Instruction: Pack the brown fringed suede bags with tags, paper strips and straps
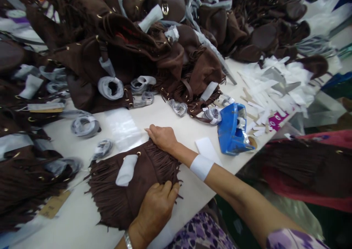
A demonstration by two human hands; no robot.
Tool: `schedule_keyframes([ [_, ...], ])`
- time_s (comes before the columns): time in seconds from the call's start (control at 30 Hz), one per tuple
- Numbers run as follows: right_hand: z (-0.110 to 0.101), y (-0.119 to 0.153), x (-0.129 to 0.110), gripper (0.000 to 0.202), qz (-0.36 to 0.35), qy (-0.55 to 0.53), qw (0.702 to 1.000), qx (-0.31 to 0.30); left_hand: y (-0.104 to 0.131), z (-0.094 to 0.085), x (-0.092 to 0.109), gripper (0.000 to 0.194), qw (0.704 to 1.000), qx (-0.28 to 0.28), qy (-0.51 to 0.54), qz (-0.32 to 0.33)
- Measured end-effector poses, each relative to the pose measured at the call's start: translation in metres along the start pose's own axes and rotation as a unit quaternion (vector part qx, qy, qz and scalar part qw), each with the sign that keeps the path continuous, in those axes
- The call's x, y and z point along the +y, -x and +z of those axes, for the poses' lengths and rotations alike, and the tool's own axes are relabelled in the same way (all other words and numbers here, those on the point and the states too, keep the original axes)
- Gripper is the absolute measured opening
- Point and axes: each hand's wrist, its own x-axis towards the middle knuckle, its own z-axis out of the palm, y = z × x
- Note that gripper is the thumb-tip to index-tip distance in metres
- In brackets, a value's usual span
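Observation:
A dark brown fringed bag (140, 190) lies flat on the white table in front of me, with a white wrapped bundle (127, 170) on its face. My left hand (158, 205), closed, grips the bag's fringed edge nearest me. At the bag's top corner, my right hand (162, 137) is also closed on it, its fingertips partly hidden. A white band (201, 167) goes round my right forearm. Beyond the bag lie a clear plastic sheet (123, 130) and a small plastic-wrapped coil (103, 148).
Piled brown bags (90, 69) fill the far side of the table (189, 132). On the right stand a blue tape dispenser (231, 130) and a heap of white paper scraps (275, 80). More fringed bags (24, 194) lie at left, beside a cardboard tag (55, 204).

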Motion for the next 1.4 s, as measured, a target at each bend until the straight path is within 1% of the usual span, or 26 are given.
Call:
schedule_keyframes([
  [0.07,0.004,0.001,0.0,0.051,-0.008,0.008,1.0,0.013,-0.001,0.001,0.001,0.041,1.0,-0.003,0.001,-0.013],
  [0.13,0.002,0.001,-0.001,0.05,-0.013,0.018,0.999,0.032,-0.004,0.001,0.002,0.041,0.999,-0.006,0.01,-0.031],
  [0.2,-0.01,0.001,-0.004,0.047,-0.024,0.024,0.998,0.054,-0.006,0.0,0.003,0.039,0.999,-0.004,0.018,-0.044],
  [0.27,-0.029,0.004,-0.01,0.042,-0.036,0.027,0.996,0.082,-0.007,-0.003,0.004,0.037,0.999,0.007,0.018,-0.051],
  [0.33,-0.046,0.013,-0.018,0.038,-0.047,0.021,0.992,0.119,-0.006,-0.005,0.005,0.037,0.998,0.022,0.011,-0.054],
  [0.37,-0.051,0.02,-0.021,0.038,-0.056,0.009,0.989,0.14,-0.006,-0.006,0.006,0.037,0.998,0.027,0.01,-0.055],
  [0.4,-0.051,0.028,-0.023,0.038,-0.072,-0.008,0.985,0.157,-0.006,-0.006,0.006,0.036,0.998,0.032,0.01,-0.054],
  [0.43,-0.047,0.035,-0.024,0.038,-0.097,-0.038,0.979,0.176,-0.006,-0.005,0.006,0.034,0.998,0.037,0.01,-0.054],
  [0.47,-0.038,0.042,-0.024,0.04,-0.129,-0.064,0.973,0.179,-0.006,-0.004,0.006,0.031,0.998,0.041,0.011,-0.053],
  [0.5,-0.026,0.048,-0.022,0.041,-0.164,-0.068,0.968,0.178,-0.007,-0.003,0.005,0.028,0.998,0.046,0.01,-0.052],
  [0.53,-0.013,0.052,-0.019,0.042,-0.181,-0.057,0.964,0.186,-0.008,-0.002,0.004,0.026,0.997,0.052,0.011,-0.05],
  [0.57,0.0,0.054,-0.016,0.043,-0.192,-0.039,0.963,0.184,-0.009,0.0,0.003,0.024,0.997,0.061,0.015,-0.049],
  [0.63,0.02,0.054,-0.01,0.045,-0.191,-0.019,0.964,0.185,-0.009,0.003,0.002,0.024,0.995,0.084,0.029,-0.05],
  [0.7,0.029,0.051,-0.006,0.045,-0.191,-0.015,0.963,0.19,-0.007,0.005,0.002,0.029,0.991,0.113,0.043,-0.053],
  [0.8,0.031,0.05,-0.004,0.045,-0.196,-0.02,0.96,0.201,0.002,0.007,0.003,0.044,0.983,0.158,0.039,-0.087],
  [0.83,0.031,0.05,-0.003,0.045,-0.198,-0.02,0.959,0.2,0.006,0.007,0.004,0.047,0.98,0.166,0.035,-0.101],
  [0.87,0.031,0.05,-0.003,0.045,-0.199,-0.02,0.96,0.198,0.01,0.006,0.005,0.048,0.979,0.168,0.031,-0.112],
  [0.93,0.028,0.05,-0.003,0.044,-0.198,-0.022,0.961,0.19,0.016,0.004,0.007,0.045,0.98,0.154,0.029,-0.119],
  [1.03,0.011,0.049,-0.005,0.044,-0.195,-0.046,0.965,0.169,0.02,-0.002,0.01,0.045,0.983,0.132,0.032,-0.127],
  [1.1,-0.005,0.051,-0.008,0.047,-0.163,-0.087,0.967,0.177,0.019,-0.004,0.011,0.043,0.98,0.131,0.033,-0.144],
  [1.17,-0.014,0.054,-0.012,0.051,-0.117,-0.129,0.963,0.204,0.017,-0.005,0.011,0.04,0.979,0.129,0.034,-0.153],
  [1.2,-0.013,0.056,-0.014,0.052,-0.111,-0.142,0.961,0.208,0.016,-0.004,0.011,0.038,0.979,0.127,0.038,-0.156],
  [1.27,-0.004,0.062,-0.019,0.054,-0.143,-0.152,0.961,0.184,0.016,-0.003,0.011,0.031,0.978,0.122,0.05,-0.16],
  [1.3,0.003,0.066,-0.021,0.055,-0.18,-0.146,0.962,0.143,0.016,-0.002,0.012,0.027,0.978,0.121,0.056,-0.161],
  [1.33,0.01,0.069,-0.023,0.054,-0.189,-0.143,0.965,0.111,0.017,-0.001,0.013,0.022,0.977,0.12,0.063,-0.162],
  [1.4,0.018,0.073,-0.024,0.05,-0.175,-0.12,0.973,0.095,0.019,0.001,0.013,0.012,0.978,0.123,0.071,-0.155],
])
